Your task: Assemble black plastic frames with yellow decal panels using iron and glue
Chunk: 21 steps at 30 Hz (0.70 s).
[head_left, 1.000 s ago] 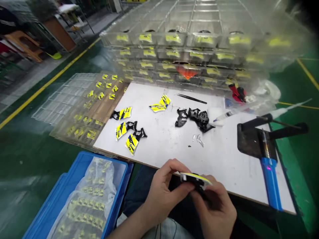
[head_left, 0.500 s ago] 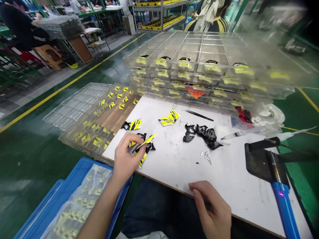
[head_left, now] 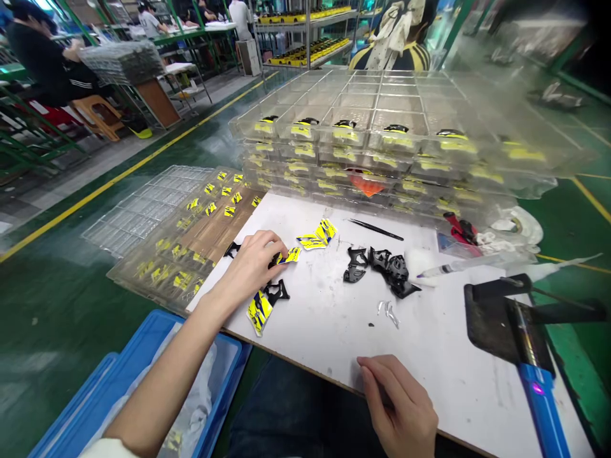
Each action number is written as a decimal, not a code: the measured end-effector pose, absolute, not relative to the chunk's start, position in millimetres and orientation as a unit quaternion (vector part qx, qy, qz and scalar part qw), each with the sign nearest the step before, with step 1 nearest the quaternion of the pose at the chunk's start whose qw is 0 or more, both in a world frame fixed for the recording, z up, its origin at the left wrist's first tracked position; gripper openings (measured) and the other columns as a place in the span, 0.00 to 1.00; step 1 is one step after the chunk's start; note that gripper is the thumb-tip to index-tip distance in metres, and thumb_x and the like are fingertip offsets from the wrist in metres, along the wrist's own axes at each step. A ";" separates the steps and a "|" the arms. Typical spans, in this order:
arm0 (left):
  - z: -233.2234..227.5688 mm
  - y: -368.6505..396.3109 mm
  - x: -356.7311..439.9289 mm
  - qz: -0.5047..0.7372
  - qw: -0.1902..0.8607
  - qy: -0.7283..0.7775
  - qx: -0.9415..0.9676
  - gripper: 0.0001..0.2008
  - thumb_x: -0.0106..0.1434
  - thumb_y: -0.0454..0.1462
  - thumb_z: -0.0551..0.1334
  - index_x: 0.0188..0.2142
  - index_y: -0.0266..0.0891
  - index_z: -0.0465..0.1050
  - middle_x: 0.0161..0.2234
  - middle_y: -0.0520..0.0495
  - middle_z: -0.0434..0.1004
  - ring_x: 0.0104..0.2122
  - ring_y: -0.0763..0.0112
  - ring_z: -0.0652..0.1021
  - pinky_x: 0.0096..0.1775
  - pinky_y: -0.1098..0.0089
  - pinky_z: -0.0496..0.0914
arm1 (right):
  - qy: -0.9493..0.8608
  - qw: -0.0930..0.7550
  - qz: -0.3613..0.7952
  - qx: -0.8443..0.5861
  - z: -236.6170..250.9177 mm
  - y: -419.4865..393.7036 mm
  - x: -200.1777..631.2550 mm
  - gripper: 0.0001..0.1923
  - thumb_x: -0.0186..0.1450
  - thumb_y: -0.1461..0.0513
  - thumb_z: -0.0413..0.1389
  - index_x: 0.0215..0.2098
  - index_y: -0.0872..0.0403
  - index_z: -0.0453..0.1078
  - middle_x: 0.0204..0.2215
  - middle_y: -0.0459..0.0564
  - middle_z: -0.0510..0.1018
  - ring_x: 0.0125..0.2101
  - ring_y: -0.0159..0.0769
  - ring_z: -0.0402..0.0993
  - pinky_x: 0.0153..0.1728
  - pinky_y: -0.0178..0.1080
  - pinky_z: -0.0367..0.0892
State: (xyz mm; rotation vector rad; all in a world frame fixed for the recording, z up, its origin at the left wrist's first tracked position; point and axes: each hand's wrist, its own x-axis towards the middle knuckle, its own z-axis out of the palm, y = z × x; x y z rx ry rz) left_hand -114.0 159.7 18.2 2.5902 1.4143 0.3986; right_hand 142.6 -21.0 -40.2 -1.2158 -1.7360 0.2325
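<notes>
The left hand [head_left: 251, 267] is extended over the white board [head_left: 334, 318], its fingers curled narrowly onto a yellow-and-black part [head_left: 287, 256], which lies on the board among similar printed parts [head_left: 260, 308] (whether it is gripped or only touched cannot be told). The right hand [head_left: 401, 407] is rested at the board's near edge, fingers loosely curled, nothing held. Black frames [head_left: 386, 267] are piled mid-board, tweezers [head_left: 375, 229] behind them.

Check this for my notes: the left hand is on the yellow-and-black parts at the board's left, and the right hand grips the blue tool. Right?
Not quite. In the head view the right hand rests at the white board's near edge, clear of the blue tool. The left hand is on the yellow-and-black parts.
</notes>
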 end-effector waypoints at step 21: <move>41.9 175.7 -52.6 0.109 0.090 0.481 0.865 0.16 0.65 0.33 0.65 0.52 0.34 0.72 0.50 0.36 0.76 0.51 0.49 0.74 0.54 0.52 0.63 | -0.710 0.485 0.085 -0.505 -43.9 -21.4 138.8 0.11 0.68 0.74 0.54 0.43 0.55 0.71 0.27 0.50 0.75 0.26 0.34 0.72 0.25 0.35 0.68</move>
